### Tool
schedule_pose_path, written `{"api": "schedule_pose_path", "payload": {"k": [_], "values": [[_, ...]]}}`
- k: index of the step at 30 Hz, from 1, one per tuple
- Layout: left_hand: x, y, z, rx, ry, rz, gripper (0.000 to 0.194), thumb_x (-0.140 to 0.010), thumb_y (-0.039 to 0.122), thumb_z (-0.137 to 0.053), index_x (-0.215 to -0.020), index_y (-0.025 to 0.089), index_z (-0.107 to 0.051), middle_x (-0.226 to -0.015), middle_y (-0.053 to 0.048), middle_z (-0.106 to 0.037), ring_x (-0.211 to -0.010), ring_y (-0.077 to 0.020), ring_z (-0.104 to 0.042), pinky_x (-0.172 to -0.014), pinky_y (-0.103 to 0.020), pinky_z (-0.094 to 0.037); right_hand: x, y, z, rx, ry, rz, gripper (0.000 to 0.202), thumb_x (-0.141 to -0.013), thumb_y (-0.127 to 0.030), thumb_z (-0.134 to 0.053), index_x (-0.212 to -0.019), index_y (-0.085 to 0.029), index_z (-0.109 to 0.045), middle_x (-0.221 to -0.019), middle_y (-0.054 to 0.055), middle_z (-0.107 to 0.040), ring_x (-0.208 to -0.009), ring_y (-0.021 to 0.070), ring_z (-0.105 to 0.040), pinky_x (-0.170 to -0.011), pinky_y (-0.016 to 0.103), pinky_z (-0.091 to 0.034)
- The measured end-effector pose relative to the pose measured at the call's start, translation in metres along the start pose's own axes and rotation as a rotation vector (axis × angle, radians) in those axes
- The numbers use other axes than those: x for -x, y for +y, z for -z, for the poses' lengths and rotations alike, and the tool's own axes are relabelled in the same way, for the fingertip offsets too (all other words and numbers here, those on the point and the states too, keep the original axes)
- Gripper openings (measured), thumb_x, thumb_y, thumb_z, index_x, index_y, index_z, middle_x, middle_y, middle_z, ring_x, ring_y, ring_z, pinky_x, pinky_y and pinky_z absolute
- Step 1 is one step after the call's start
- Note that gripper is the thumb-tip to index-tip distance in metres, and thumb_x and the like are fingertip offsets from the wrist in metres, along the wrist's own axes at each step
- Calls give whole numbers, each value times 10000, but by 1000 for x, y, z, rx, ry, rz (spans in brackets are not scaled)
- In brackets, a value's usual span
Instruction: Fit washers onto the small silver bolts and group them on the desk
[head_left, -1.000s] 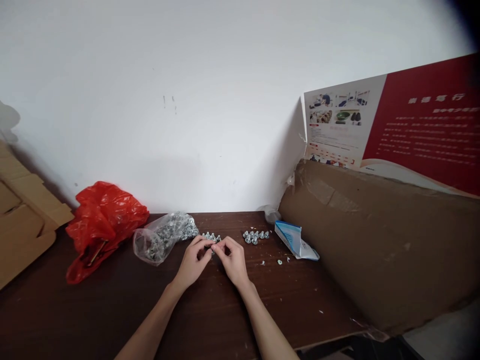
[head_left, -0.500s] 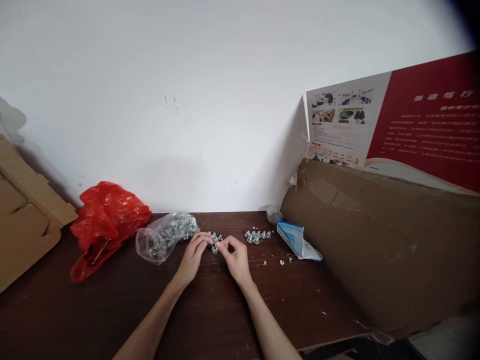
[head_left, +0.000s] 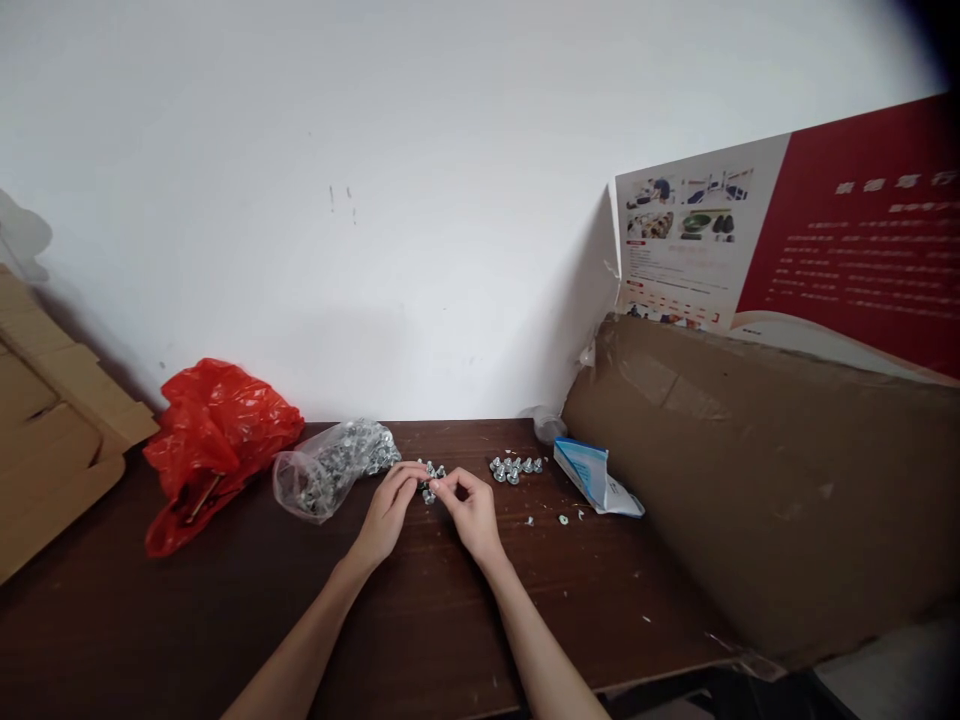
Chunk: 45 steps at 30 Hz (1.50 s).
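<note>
Over the middle of the dark table (head_left: 420, 620), my left hand (head_left: 390, 505) and my right hand (head_left: 469, 512) nearly meet at the fingertips. Both have thumb and fingers pinched together, and what lies between them is too small to make out. Several shiny metal screws (head_left: 430, 496) stand around and just behind the fingertips, partly hidden by them. To the right of my right hand is a second group of metal screws (head_left: 513, 476). A clear plastic bag (head_left: 330, 470) full of metal parts lies to the left of my left hand.
A red plastic bag (head_left: 225, 420) and flattened cardboard (head_left: 60, 430) are at the left. A blue and white packet (head_left: 596, 478) lies before a large cardboard box (head_left: 750, 480) at the right. Small white scraps (head_left: 563, 520) lie near the packet. A wall rises behind.
The view has shifted very slightly. My fingertips have moved a little among the screws, and both hands stay in nearly the same place.
</note>
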<state>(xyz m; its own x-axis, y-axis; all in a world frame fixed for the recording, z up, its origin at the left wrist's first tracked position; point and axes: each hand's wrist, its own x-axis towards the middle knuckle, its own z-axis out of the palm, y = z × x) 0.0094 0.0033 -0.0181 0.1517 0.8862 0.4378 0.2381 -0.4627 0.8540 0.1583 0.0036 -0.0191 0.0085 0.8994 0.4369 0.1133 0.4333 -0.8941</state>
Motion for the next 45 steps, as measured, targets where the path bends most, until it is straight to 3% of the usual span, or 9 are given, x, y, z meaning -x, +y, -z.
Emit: {"api": "schedule_pose_path", "payload": {"k": [13,18,23,26,31,36,39,43,45], "values": [[1,2,-1,-53,-12,-51,299,-931,316,-381,-995,170,-634,-1085,-83,-599,-1067,-202,-530,-989,-369,-383,0,2,0,-18,-27,17,280,-800,-377,-607,-637,-151,-582,-589,-29,-474,-581,112,-411,-581,229,-343],[2,3,-2,-72,-31,-64,309,-934,320,-370,-910,164,-636,-1092,-86,-588,-1077,-202,-523,-996,-364,-373,0,3,0,-17,-23,14,277,-796,-379,-615,-647,-148,-590,-594,-28,-482,-580,111,-414,-581,228,-345],[1,4,-1,-57,25,-59,293,-935,326,-365,-966,170,-611,-1060,-84,-601,-1043,-204,-544,-954,-368,-410,0,1,0,-9,-20,11,284,-796,-384,-612,-638,-149,-592,-584,-31,-482,-572,110,-413,-578,227,-347],[2,4,-2,-71,-18,-76,296,-930,322,-377,-905,167,-628,-1050,-85,-605,-1044,-208,-540,-966,-373,-402,0,1,0,-7,-22,10,285,-798,-389,-610,-642,-150,-595,-591,-30,-486,-577,112,-418,-582,227,-351],[3,2,-2,-64,98,-2,269,-920,317,-399,-1126,187,-512,-1069,-78,-585,-965,-183,-562,-849,-339,-465,0,3,0,-14,-17,-2,287,-793,-386,-620,-634,-149,-585,-582,-33,-472,-575,110,-408,-577,227,-342],[3,3,-2,-153,-25,-111,252,-929,299,-380,-933,175,-599,-1057,-81,-580,-1036,-197,-530,-933,-354,-417,-1,2,0,-17,-22,5,280,-796,-384,-615,-647,-148,-596,-594,-27,-489,-583,113,-418,-585,231,-349],[3,3,-2,-155,4,-79,257,-937,302,-363,-992,178,-581,-1050,-80,-579,-1015,-194,-536,-886,-343,-441,-1,3,0,-19,-17,3,276,-795,-381,-618,-649,-148,-598,-589,-28,-488,-579,112,-415,-582,232,-347],[3,3,-1,-165,-23,-110,286,-940,302,-355,-905,170,-607,-1081,-86,-568,-1040,-196,-532,-927,-347,-425,-1,4,0,-13,-17,1,277,-794,-383,-620,-650,-147,-597,-589,-29,-486,-579,112,-416,-582,233,-348],[3,3,-1,-174,5,-120,266,-937,299,-364,-981,177,-597,-1113,-86,-554,-1047,-194,-530,-931,-348,-426,0,5,0,-6,-19,5,279,-796,-385,-616,-650,-148,-595,-591,-29,-487,-582,112,-419,-583,232,-351]]}}
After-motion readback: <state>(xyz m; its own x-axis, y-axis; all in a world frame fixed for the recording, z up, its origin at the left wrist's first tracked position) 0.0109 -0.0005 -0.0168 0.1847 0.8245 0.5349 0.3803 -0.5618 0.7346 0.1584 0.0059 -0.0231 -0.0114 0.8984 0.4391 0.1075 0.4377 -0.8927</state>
